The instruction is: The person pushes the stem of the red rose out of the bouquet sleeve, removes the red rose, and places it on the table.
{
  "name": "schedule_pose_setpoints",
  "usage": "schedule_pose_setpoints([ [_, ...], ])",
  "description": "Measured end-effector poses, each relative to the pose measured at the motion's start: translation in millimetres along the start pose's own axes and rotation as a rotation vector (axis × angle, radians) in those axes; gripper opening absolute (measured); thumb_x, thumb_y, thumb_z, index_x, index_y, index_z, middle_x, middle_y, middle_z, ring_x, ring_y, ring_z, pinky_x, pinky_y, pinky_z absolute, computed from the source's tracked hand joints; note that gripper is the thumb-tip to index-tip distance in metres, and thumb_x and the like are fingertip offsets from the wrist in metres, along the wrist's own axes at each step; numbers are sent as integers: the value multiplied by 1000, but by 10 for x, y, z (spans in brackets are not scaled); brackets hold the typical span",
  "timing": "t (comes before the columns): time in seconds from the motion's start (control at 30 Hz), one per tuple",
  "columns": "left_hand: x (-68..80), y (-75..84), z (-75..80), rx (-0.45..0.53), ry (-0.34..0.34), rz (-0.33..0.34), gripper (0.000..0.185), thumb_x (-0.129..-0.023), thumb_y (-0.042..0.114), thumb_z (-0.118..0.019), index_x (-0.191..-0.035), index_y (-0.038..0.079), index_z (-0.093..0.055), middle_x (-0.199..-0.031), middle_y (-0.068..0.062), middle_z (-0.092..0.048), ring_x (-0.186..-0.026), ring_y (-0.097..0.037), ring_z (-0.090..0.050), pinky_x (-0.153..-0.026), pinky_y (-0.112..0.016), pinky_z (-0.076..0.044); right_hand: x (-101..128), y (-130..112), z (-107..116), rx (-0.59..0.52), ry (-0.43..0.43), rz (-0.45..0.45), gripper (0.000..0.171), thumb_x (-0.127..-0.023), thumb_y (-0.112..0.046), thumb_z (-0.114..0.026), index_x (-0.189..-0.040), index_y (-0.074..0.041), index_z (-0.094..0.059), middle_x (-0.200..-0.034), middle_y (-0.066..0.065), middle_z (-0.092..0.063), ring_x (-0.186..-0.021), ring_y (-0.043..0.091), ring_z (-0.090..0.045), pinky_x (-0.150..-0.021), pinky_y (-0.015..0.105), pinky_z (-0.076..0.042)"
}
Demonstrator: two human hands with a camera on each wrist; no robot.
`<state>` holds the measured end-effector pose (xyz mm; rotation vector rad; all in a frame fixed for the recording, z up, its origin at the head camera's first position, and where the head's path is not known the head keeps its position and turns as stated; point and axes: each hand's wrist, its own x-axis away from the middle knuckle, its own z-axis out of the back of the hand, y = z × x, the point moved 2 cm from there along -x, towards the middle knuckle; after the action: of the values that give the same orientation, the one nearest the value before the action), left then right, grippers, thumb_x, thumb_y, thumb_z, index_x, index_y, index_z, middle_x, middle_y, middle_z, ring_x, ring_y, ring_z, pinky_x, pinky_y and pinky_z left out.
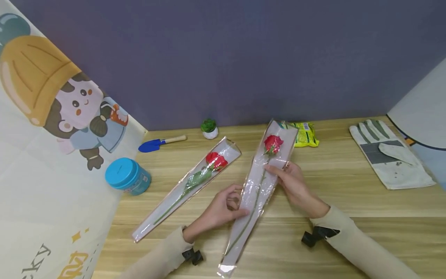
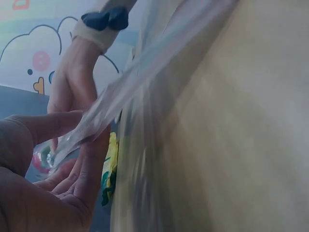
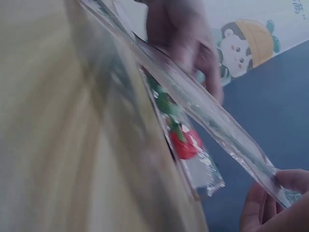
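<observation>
Between both hands is a red rose (image 1: 273,144) in a clear, pale-backed plastic sleeve (image 1: 249,195). Near its lower middle, my left hand (image 1: 223,205) pinches the sleeve's left edge, thumb on top and fingers beneath. My right hand (image 1: 296,186) grips the right edge just below the bloom, thumb across the front. In the right wrist view the held sleeve (image 3: 207,113) slants above the table. A second wrapped rose (image 1: 216,161) lies on the table to the left, its sleeve (image 1: 160,207) pointing toward the lower left.
A blue-lidded tub (image 1: 127,176) stands at the left. Along the back are a blue trowel (image 1: 151,145), a small potted plant (image 1: 210,130) and a yellow packet (image 1: 306,134) partly behind the held sleeve. Work gloves (image 1: 390,155) lie at the right on the wooden table (image 1: 334,166).
</observation>
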<state>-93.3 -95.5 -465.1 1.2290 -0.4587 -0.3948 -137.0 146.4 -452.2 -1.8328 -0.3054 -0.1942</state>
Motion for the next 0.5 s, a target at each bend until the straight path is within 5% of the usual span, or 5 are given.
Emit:
schedule_pose_setpoints([
  [0.33,133,0,-115,88,-55,27,58,-81,-5,-81,-134,2,-58,-82,1,-47,-67,-2,-41,-61,-9,-40,-74,-431,114,-35,50,133,40,-96,-13,-74,-133,-20,-59,-104,-15,-77,-87,1,-68,-76,14,-56],
  [0.5,147,34,-127,50,-47,-1,54,-83,-4,-80,-132,2,-60,-93,-4,-63,-71,-1,-47,-64,-10,-45,-97,-586,121,-45,70,170,37,-96,-13,-76,-129,-18,-60,-101,-14,-75,-83,0,-65,-71,12,-54],
])
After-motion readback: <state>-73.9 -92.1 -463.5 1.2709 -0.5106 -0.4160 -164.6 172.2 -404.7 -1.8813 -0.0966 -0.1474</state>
